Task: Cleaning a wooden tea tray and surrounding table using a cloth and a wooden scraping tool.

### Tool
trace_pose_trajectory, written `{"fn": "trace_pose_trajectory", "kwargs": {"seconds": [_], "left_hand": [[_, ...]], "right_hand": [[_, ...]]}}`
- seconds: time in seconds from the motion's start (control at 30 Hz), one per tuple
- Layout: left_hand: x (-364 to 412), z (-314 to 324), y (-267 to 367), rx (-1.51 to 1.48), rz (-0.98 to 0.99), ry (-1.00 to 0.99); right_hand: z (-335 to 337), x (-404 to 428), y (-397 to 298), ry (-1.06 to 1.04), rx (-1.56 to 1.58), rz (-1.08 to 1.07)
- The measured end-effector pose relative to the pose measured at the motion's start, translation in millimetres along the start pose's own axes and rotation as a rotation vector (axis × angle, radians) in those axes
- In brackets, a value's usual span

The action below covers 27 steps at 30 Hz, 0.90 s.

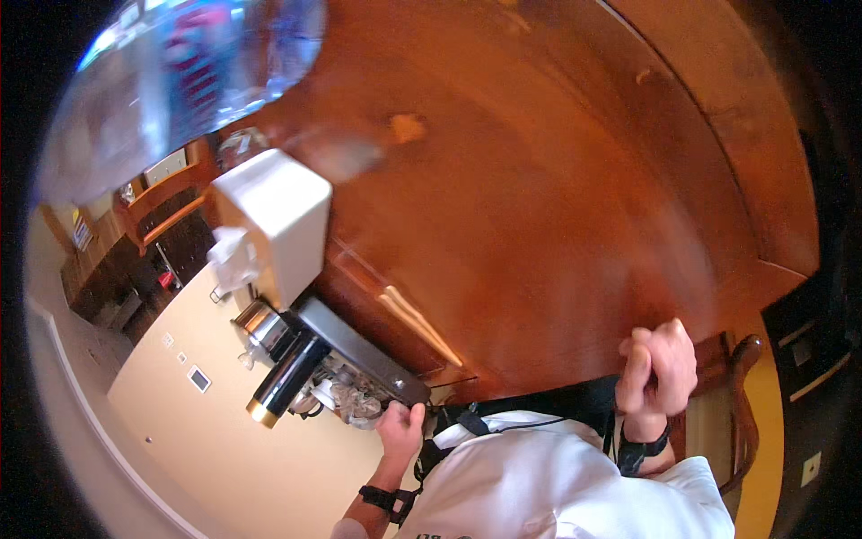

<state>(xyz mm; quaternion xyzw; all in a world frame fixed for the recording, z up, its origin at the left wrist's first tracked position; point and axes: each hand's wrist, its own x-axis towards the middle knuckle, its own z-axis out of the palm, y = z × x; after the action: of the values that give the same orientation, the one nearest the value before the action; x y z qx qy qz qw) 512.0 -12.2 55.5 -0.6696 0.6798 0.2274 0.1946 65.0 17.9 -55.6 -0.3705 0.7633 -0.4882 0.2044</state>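
My left hand (402,431) is at the near end of a dark box-like tray (363,350), its thumb and fingers at the corner. Whether it grips the tray is hard to tell. Crumpled wrapping (357,404) and other small items fill the tray beside it. A black tumbler with a gold-coloured end (286,377) and a shiny metal cup (262,327) are close by. My right hand (663,367) is curled into a loose fist above the table's near edge, with nothing visible in it. Black bands circle both wrists.
A pair of light wooden sticks (421,327) lies on the glossy wooden table (525,202). Past the tray stands a white tissue box (283,195) with a tissue sticking out. A large blurred transparent object (202,74) fills the upper left. Wooden chairs (168,195) flank the table.
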Motion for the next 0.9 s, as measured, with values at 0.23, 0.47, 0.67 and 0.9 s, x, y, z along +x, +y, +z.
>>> {"fn": "trace_pose_trajectory", "kwargs": {"seconds": [0.23,0.47,0.67,0.9], "left_hand": [[6.8,-7.2,21.5,-0.115,-0.056,0.011],[-31.4,-13.3,-20.3,-0.592,0.015,-0.024],[-73.6,-2.0,-109.3,-0.914,-0.053,-0.141],[-89.1,94.4,-230.9,-1.655,-0.821,-0.106]], "right_hand": [[11.6,5.0,-6.0,0.054,-0.056,-0.016],[77.0,9.6,-159.2,-0.241,0.097,-0.102],[214.2,-22.4,-178.9,-0.567,0.100,0.058],[319.1,-21.2,-166.3,-0.802,0.219,0.464]]}}
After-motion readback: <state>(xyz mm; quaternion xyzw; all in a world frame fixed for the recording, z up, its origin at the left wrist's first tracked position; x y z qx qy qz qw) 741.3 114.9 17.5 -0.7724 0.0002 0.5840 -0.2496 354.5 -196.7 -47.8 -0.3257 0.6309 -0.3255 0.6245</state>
